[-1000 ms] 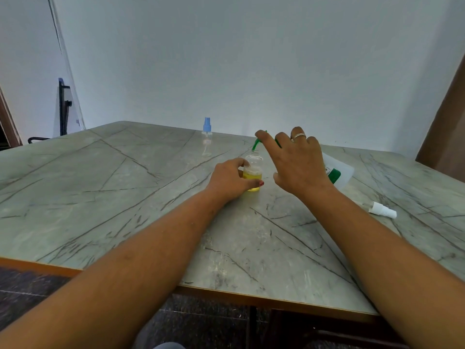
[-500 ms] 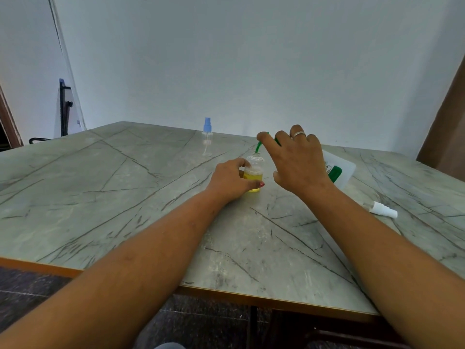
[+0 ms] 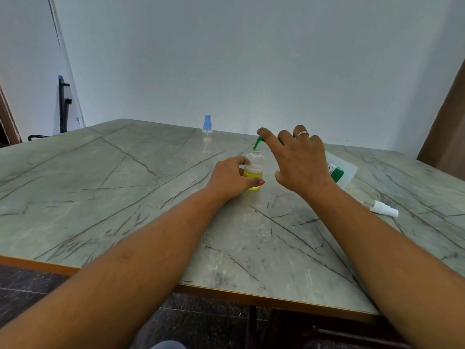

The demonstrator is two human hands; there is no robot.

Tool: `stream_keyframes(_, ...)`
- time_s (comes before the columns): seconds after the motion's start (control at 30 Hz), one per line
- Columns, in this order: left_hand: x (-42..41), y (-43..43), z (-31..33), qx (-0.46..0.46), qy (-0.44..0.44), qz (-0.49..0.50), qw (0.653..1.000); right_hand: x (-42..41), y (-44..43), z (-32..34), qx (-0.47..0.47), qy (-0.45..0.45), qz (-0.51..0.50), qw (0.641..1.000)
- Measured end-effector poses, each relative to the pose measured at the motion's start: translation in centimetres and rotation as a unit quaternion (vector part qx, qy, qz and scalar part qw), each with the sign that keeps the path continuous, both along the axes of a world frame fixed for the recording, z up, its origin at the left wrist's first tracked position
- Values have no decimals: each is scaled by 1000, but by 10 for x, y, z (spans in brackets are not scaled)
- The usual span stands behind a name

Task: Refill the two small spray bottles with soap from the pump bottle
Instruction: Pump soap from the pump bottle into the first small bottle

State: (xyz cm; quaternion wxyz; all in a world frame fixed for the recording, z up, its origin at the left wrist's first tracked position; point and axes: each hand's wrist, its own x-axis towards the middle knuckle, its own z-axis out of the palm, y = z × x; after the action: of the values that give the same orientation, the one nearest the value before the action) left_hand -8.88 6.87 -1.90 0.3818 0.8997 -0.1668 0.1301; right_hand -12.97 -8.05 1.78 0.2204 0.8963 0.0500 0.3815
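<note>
1. the left hand (image 3: 231, 177) is wrapped around the small bottle (image 3: 254, 170), with the thumb across its near side and the fingers curled round the far side. it holds the bottle upright on the surface (image 3: 125, 187).
2. the small bottle is clear plastic with a round body and a short threaded neck. it has no top on. yellow soap fills roughly its lower half, with a pale band of foam on top of the liquid.
3. the right hand (image 3: 299, 162) lies spread over the head of the pump bottle (image 3: 346, 172). its fingers are loosely arched and not closed round anything, and the forefinger rests on the green spout (image 3: 257, 145). there is a ring (image 3: 302, 134) on one finger.
4. the spout slants down, and its tip is right at the small bottle's open mouth.
5. the pump bottle is pale and see-through with a green and white label. it is mostly hidden behind the right hand, just to the right of the small bottle.
6. a second small bottle (image 3: 207, 138) stands further back on the surface, well apart from the hands. it is clear with a blue spray top.
7. a white spray top (image 3: 385, 210) lies on its side on the surface, off to the right.
</note>
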Motion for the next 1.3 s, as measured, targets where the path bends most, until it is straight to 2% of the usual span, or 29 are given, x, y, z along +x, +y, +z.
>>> stream_keyframes(0.73,-3,0,1,-2,8,-1,1000,-3,5,6,-20,-9,-9,1000)
stream_keyframes(1.3,-3,-1,1,-6,14,-4,1000,2,6,14,-33,19,-15,999)
